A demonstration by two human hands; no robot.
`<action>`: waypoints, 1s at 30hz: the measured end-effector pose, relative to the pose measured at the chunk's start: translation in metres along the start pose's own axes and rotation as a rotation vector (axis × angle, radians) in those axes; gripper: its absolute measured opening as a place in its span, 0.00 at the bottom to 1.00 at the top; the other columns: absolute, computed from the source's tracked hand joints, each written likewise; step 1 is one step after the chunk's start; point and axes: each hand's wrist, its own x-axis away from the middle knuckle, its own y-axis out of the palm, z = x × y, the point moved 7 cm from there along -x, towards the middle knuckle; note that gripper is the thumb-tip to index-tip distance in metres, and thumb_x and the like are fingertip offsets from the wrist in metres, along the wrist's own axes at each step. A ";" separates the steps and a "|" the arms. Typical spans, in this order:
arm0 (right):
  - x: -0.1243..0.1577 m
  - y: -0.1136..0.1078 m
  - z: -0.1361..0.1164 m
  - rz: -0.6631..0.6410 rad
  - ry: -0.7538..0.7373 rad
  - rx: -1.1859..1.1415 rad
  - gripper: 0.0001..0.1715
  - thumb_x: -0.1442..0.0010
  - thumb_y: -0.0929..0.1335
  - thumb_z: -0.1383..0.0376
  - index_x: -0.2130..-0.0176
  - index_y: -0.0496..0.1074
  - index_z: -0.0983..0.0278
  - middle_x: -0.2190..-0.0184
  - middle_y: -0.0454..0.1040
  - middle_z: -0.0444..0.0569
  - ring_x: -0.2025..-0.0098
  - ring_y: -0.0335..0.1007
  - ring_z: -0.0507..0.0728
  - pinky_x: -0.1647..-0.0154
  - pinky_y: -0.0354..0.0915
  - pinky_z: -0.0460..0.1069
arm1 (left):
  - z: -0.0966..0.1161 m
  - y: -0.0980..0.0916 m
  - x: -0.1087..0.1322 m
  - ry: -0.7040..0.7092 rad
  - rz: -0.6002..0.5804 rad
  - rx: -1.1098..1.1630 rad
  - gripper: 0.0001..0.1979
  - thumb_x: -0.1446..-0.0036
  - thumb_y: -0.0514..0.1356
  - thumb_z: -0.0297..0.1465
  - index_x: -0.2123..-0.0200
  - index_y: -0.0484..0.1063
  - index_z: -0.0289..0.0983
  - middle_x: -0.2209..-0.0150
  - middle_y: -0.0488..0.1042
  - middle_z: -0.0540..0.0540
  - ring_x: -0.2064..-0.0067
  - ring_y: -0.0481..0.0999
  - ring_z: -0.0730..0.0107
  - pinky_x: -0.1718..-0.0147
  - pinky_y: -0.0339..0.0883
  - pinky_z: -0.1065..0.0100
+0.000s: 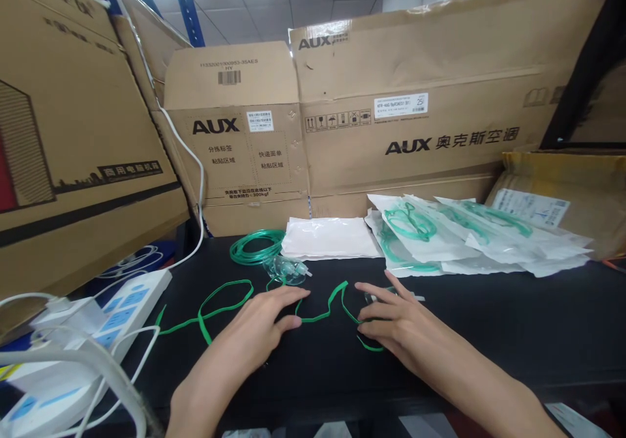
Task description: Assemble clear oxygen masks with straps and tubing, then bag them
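Observation:
A thin green elastic strap [220, 302] snakes across the black table [513, 321] in front of me. My left hand [267, 321] lies flat on the table with fingers stretched out, touching the strap's middle. My right hand [391, 317] rests open with fingers spread over the strap's right loop. Just beyond my left hand sits a clear plastic mask [288, 270] joined to a coil of green tubing [257, 247].
A flat white pouch [330, 237] lies behind the mask. Several sealed bags of green tubing [440, 233] are piled at the right. Large AUX cardboard boxes [401, 118] wall the back and left. A white power strip [117, 307] with cables sits at the left edge.

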 end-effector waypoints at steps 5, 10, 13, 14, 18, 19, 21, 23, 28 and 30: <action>0.009 0.002 0.006 0.094 -0.043 0.061 0.13 0.34 0.66 0.74 0.61 0.76 0.57 0.63 0.78 0.43 0.37 0.66 0.59 0.24 0.34 0.70 | -0.028 -0.016 -0.002 -0.119 0.030 -0.105 0.23 0.37 0.54 0.29 0.40 0.75 0.47 0.38 0.74 0.50 0.35 0.69 0.53 0.36 0.62 0.55; 0.013 0.001 0.008 0.121 -0.056 0.083 0.12 0.35 0.67 0.74 0.61 0.75 0.58 0.62 0.76 0.44 0.39 0.65 0.60 0.25 0.35 0.71 | -0.040 -0.018 -0.008 -0.099 0.057 -0.167 0.27 0.40 0.50 0.25 0.40 0.75 0.43 0.36 0.70 0.49 0.33 0.67 0.54 0.34 0.59 0.54; 0.010 -0.006 0.003 0.096 -0.029 0.088 0.11 0.36 0.67 0.74 0.63 0.75 0.59 0.63 0.74 0.44 0.41 0.66 0.61 0.26 0.39 0.73 | -0.047 -0.019 -0.008 -0.091 0.110 -0.158 0.29 0.42 0.51 0.23 0.40 0.74 0.44 0.35 0.70 0.50 0.33 0.66 0.55 0.34 0.58 0.53; 0.008 -0.010 0.000 0.082 -0.006 0.083 0.12 0.36 0.66 0.74 0.64 0.75 0.60 0.64 0.73 0.45 0.43 0.67 0.61 0.27 0.42 0.73 | -0.046 -0.021 -0.008 -0.086 0.130 -0.148 0.29 0.42 0.51 0.24 0.40 0.75 0.44 0.36 0.71 0.50 0.34 0.67 0.55 0.34 0.58 0.53; 0.005 -0.033 -0.013 0.012 0.133 0.065 0.13 0.33 0.65 0.73 0.66 0.75 0.62 0.61 0.70 0.48 0.53 0.70 0.59 0.38 0.65 0.66 | -0.016 -0.029 -0.006 -0.024 0.181 -0.119 0.19 0.36 0.53 0.30 0.47 0.79 0.44 0.44 0.78 0.46 0.42 0.73 0.54 0.40 0.63 0.54; 0.006 -0.038 -0.015 -0.008 0.151 0.062 0.11 0.32 0.66 0.72 0.65 0.76 0.61 0.60 0.70 0.49 0.54 0.69 0.60 0.44 0.70 0.63 | -0.002 -0.030 -0.005 -0.004 0.188 -0.101 0.16 0.35 0.54 0.33 0.51 0.80 0.44 0.47 0.79 0.46 0.44 0.75 0.54 0.43 0.64 0.54; 0.009 -0.046 -0.015 -0.019 0.172 0.062 0.09 0.32 0.67 0.70 0.62 0.76 0.60 0.57 0.70 0.50 0.53 0.69 0.62 0.51 0.73 0.59 | 0.027 -0.027 -0.003 0.033 0.186 -0.029 0.13 0.32 0.54 0.38 0.58 0.80 0.44 0.54 0.80 0.47 0.50 0.76 0.56 0.48 0.66 0.58; 0.014 -0.052 -0.008 0.001 0.193 0.076 0.08 0.32 0.67 0.68 0.56 0.76 0.57 0.55 0.70 0.51 0.50 0.69 0.63 0.51 0.73 0.59 | 0.054 -0.012 -0.001 0.056 0.114 0.081 0.12 0.33 0.58 0.42 0.61 0.79 0.45 0.58 0.79 0.50 0.54 0.76 0.60 0.54 0.67 0.62; 0.021 -0.055 0.013 0.024 0.241 0.105 0.14 0.30 0.66 0.61 0.46 0.73 0.53 0.48 0.69 0.52 0.45 0.68 0.65 0.46 0.72 0.61 | 0.101 0.035 0.004 0.202 -0.092 0.232 0.15 0.47 0.73 0.40 0.57 0.77 0.48 0.55 0.76 0.55 0.49 0.73 0.63 0.51 0.64 0.67; 0.022 -0.052 0.017 0.004 0.267 0.102 0.15 0.30 0.65 0.59 0.45 0.73 0.52 0.46 0.69 0.52 0.43 0.69 0.64 0.46 0.72 0.60 | 0.107 0.045 0.003 0.243 -0.123 0.239 0.11 0.43 0.71 0.35 0.58 0.76 0.46 0.53 0.75 0.55 0.48 0.72 0.64 0.50 0.62 0.68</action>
